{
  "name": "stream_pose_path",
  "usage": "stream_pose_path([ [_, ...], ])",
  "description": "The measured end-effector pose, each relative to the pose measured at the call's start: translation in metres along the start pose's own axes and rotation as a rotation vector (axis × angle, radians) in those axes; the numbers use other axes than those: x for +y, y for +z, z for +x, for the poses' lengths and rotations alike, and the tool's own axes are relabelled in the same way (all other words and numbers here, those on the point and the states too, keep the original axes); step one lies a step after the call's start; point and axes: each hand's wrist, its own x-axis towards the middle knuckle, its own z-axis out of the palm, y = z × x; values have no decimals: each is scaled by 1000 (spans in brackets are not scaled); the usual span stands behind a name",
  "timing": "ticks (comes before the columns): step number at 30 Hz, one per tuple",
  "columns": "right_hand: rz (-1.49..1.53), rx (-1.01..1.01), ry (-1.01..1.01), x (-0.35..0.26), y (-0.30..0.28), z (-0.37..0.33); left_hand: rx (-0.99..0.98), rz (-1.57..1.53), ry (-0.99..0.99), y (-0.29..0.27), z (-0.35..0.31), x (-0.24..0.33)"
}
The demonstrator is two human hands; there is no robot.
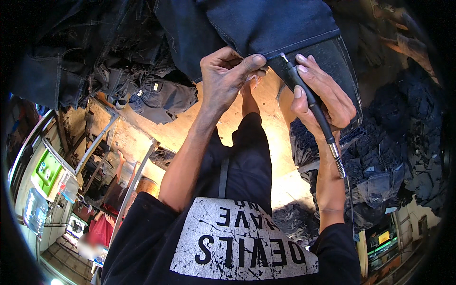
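From the head camera, the left hand is closed in a pinch, thumb against curled fingers, gripping the stitched hem of a dark blue denim jeans leg that hangs down from the top of the picture. The right hand is wrapped shut around a slim black pen-shaped rotary grinding tool, held like a pencil, with its metal tip touching the hem edge just beside the left thumb. A springy metal collar and a thin flexible shaft run from the tool's lower end along the right forearm.

The hem under the tip looks largely intact, with no clear fraying that I can make out, so the distressing of this edge seems barely begun; most of the hem appears left to work.

A heap of dark denim garments lies to the right, more hang at upper left, and a clear plastic water bottle stands at lower left.
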Motion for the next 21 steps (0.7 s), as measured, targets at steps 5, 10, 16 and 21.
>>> stream_pose_path([
  [5, -3, 10, 18, -2, 0, 0, -7, -22, 8, -2, 0, -5],
  [10, -13, 21, 34, 0, -1, -2, -42, -2, -21, -8, 3, -7],
  [16, 0, 27, 48, 2, -1, -4, -81, 74, -15, -15, 5, -10],
  [21, -2, 34, 58, 1, -3, -3, -100, 70, 31, -21, 10, -18],
])
